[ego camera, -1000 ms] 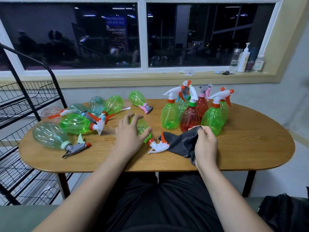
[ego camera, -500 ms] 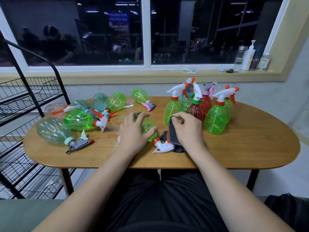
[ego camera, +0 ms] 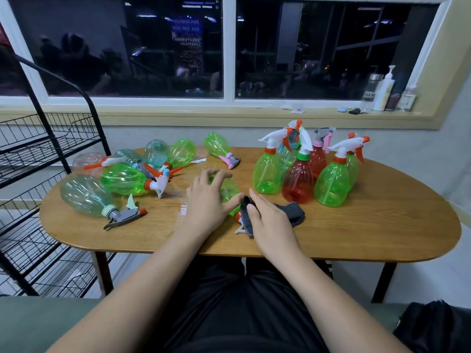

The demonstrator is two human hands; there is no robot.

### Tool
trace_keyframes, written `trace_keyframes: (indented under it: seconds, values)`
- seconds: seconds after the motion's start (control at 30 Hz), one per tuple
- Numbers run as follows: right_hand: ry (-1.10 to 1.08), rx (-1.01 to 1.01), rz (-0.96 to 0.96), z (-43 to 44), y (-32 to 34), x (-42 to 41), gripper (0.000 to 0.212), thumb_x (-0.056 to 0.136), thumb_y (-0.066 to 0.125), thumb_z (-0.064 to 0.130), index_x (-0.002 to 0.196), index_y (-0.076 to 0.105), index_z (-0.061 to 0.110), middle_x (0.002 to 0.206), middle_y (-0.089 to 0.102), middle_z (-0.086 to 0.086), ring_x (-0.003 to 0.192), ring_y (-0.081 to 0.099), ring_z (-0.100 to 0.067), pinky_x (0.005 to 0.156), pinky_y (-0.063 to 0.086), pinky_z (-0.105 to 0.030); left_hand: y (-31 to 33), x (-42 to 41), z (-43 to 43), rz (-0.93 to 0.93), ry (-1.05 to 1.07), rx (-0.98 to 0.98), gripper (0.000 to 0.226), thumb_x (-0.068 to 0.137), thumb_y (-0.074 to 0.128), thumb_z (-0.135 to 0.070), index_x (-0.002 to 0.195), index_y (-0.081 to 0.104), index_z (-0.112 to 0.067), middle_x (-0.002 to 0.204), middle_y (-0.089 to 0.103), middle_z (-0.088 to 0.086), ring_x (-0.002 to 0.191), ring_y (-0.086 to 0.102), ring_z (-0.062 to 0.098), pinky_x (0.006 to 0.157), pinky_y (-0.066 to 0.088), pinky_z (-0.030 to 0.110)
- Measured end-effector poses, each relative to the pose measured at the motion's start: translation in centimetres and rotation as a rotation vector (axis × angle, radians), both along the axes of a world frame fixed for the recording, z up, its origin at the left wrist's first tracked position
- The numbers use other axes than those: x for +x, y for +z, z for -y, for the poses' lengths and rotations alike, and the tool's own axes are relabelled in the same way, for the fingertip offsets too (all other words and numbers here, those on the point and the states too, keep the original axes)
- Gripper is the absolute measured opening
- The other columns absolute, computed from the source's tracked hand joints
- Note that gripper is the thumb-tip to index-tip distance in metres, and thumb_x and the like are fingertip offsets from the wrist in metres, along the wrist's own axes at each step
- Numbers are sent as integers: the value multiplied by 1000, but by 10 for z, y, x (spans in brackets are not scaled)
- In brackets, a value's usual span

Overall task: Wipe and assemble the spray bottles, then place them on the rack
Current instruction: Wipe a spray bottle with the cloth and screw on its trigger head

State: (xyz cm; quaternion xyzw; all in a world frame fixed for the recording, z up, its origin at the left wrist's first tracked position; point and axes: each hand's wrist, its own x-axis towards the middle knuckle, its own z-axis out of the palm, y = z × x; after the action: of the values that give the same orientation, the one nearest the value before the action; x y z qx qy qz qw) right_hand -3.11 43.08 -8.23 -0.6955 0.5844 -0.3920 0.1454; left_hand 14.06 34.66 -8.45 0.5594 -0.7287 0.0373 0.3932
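Head view: left hand [ego camera: 206, 200] arches over a green bottle [ego camera: 228, 192] lying on the table [ego camera: 382, 225], fingers curled round its body. Right hand [ego camera: 270, 220], touching the left thumb, lays straight fingers on a grey cloth [ego camera: 290, 212], pressing it over the bottle's neck. Upright bottles [ego camera: 298, 182] stand just beyond the right hand. Lying bottles [ego camera: 122, 178] are left of the left hand, rack [ego camera: 38, 149] farther left.
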Motion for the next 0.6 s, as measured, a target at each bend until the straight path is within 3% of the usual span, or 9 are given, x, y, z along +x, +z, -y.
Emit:
trace_keyframes:
  seconds: [0.07, 0.13, 0.2, 0.43, 0.5, 0.6]
  values:
    - [30, 27, -225, -13, -1, 2, 58, 116, 31, 43, 169, 25, 22, 175, 27, 1, 161, 19, -12, 130, 17, -30, 0, -1, 0, -5, -5, 3, 57, 83, 69, -72, 130, 60, -42, 141, 49, -4, 129, 49, 25, 94, 40, 46]
    - [74, -12, -450, -23, -7, 4, 64, 116, 25, 46, 171, 15, 16, 178, 15, 1, 163, 4, -7, 129, -3, -21, 1, -1, 0, -7, -11, 9, 57, 83, 70, -71, 130, 60, -42, 141, 49, -4, 130, 48, 24, 94, 39, 46]
    - [92, -12, -510, -26, -10, 1, 67, 115, 23, 51, 171, 10, 17, 178, 6, 6, 161, -5, -1, 125, -12, -19, 1, -1, -1, -8, -15, 10, 56, 82, 70, -71, 129, 60, -43, 141, 49, -5, 130, 48, 24, 94, 39, 46]
    - [93, 21, -473, -26, -12, -14, 68, 112, 21, 62, 171, 13, 28, 175, 8, 20, 158, -6, 8, 125, -6, -16, 4, -4, 0, -19, -23, 26, 55, 80, 73, -66, 127, 61, -41, 140, 50, -5, 131, 47, 25, 93, 38, 44]
    - [82, 27, -410, -24, -14, -17, 67, 112, 22, 62, 170, 17, 31, 174, 11, 23, 158, -4, 10, 131, 9, -24, 4, -4, 0, -15, -22, 31, 55, 80, 70, -68, 127, 60, -42, 140, 49, -5, 131, 46, 24, 93, 37, 43]
    - [54, 65, -334, -20, -13, -23, 66, 111, 25, 63, 170, 17, 35, 173, 11, 29, 156, 0, 13, 127, 26, -28, 4, -3, -1, -12, -21, 25, 56, 79, 68, -70, 127, 60, -42, 140, 49, -5, 131, 46, 24, 93, 38, 43]
